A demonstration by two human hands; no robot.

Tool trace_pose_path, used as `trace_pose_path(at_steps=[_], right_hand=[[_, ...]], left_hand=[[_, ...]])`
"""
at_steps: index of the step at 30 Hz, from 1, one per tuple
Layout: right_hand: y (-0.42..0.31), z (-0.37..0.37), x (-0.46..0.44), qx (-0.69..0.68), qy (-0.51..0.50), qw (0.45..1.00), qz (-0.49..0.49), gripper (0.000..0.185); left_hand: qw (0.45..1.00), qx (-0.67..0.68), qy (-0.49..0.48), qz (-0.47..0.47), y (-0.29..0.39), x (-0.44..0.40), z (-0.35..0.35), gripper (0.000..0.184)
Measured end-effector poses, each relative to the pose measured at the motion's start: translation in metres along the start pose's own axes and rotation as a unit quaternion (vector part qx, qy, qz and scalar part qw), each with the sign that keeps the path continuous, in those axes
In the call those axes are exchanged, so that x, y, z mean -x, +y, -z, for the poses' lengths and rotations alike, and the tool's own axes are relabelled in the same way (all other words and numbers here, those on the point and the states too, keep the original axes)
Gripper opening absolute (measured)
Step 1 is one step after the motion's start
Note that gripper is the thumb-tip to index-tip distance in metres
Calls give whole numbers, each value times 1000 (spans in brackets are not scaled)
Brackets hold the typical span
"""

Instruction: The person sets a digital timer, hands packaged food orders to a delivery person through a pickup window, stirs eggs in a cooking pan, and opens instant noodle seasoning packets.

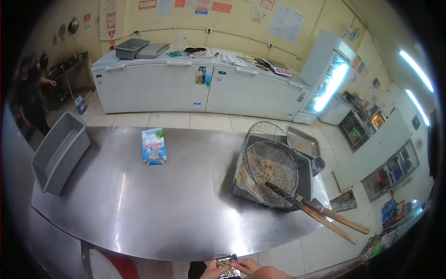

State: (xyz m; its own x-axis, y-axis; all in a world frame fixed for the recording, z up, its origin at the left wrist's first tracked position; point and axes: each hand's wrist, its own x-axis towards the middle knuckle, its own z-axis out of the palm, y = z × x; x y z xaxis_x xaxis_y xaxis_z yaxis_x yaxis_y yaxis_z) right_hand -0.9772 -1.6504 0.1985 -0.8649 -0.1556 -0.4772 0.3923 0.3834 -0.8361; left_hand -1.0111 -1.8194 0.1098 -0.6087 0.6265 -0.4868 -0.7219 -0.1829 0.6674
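Note:
At the bottom edge of the view, my left hand and my right hand are closed on a small shiny foil packet, one at each side of it. The packet is held just off the near edge of the steel table. Farther back on the table lies a blue and white packet with a green corner. At the table's right side, wire strainers with wooden handles rest across a grey tub.
An empty grey tub stands at the table's left end. Behind are white chest freezers and a lit upright fridge. A person in dark clothes stands at the far left. A metal tray is beyond the strainers.

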Motion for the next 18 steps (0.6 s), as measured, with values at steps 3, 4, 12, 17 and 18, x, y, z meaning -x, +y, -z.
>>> trace_pose_path(at_steps=[3,4,12,17,18], right_hand=[[11,6,17,-12,27,1000,-3,32],[15,9,26,-16,42,999,-4,32],[66,44,149,-41,118,985,-115,29],[80,70,172,77,33,996,28,27],[74,70,171,93,7,995,45,27]], left_hand=[[1000,-15,4,-11,-6,-1,-20,35],[994,-95,-48,34,-4,2,-28,36],[997,28,-76,-8,-60,43,-155,25],[992,-38,-19,-117,-67,77,-206,31],[986,-22,-7,-163,-70,81,-208,30]])
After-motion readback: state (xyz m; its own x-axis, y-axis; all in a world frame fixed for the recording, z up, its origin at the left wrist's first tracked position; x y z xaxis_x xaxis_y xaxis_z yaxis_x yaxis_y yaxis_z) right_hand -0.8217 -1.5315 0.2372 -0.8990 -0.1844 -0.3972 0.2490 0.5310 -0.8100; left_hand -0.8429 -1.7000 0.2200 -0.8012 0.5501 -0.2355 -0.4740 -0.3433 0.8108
